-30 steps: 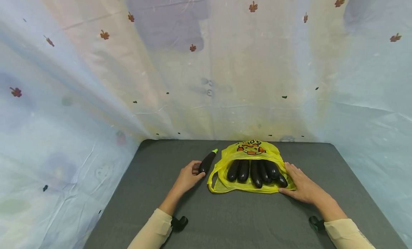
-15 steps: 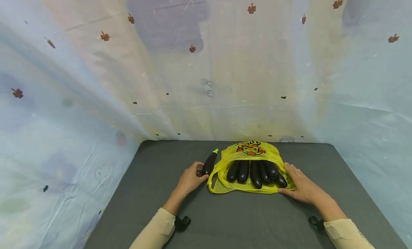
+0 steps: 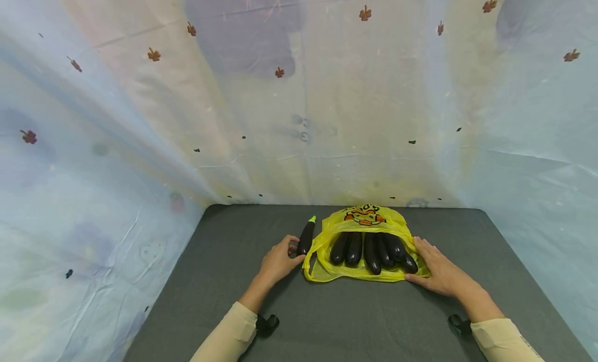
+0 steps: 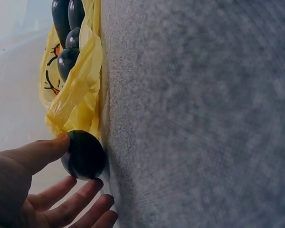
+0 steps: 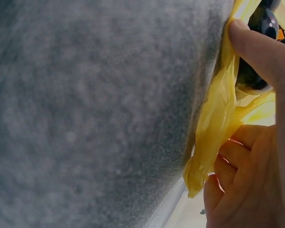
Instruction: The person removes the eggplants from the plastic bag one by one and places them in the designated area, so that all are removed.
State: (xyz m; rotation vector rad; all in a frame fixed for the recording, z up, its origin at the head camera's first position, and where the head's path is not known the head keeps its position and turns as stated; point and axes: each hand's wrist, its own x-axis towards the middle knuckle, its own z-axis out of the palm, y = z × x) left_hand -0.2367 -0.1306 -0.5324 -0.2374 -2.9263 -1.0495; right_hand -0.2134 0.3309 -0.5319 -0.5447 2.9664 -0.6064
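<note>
- Clearly, the yellow bag [image 3: 338, 223] lies on the tabletop [image 3: 355, 315] with its mouth to the near side, so the dark eggplants inside [image 3: 372, 253] are easy to see.
- Just left of the bag, the left hand [image 3: 279, 258] has its grip clamped on the single eggplant [image 3: 306, 238] near its closer end, maybe because this end is the simplest to reach.
- At the right edge of the bag, the right hand [image 3: 436, 268] rests with thumb and fingers apart, probably for keeping the bag steady.
</note>
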